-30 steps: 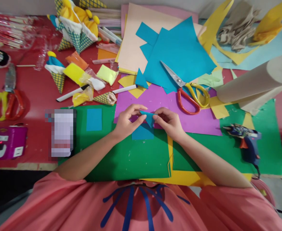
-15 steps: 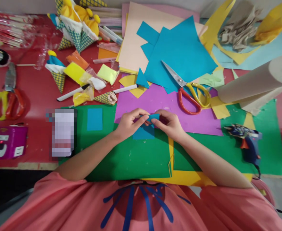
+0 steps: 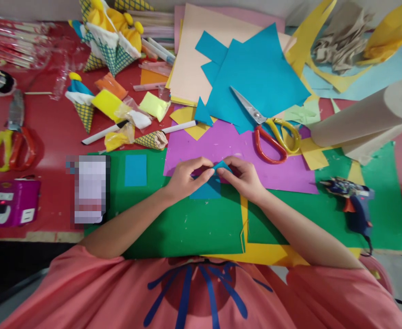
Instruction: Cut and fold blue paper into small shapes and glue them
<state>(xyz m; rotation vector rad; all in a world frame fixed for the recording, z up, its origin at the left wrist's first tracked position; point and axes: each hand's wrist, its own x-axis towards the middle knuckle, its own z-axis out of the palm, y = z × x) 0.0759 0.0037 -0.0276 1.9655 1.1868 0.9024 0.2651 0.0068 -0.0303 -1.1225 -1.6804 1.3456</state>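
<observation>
Between my fingertips is a small piece of blue paper, partly covered by the fingers. My left hand pinches its left side with thumb and forefinger. My right hand grips the right side, thumb on top. Just below the hands, a blue paper rectangle lies on the green sheet. Another blue rectangle rests farther left. Beyond the hands spreads a purple sheet, with scissors lying across its right part, blades pointing up and left.
A glue gun lies at the right, below a thick white roll. At the left are a blurred-out phone, a purple power block and second scissors. Small checked cones, markers and packets crowd the back left.
The small blue paper between my fingers has tilted, its edge now rising to a point instead of lying level. Both hands stay in nearly the same place.
</observation>
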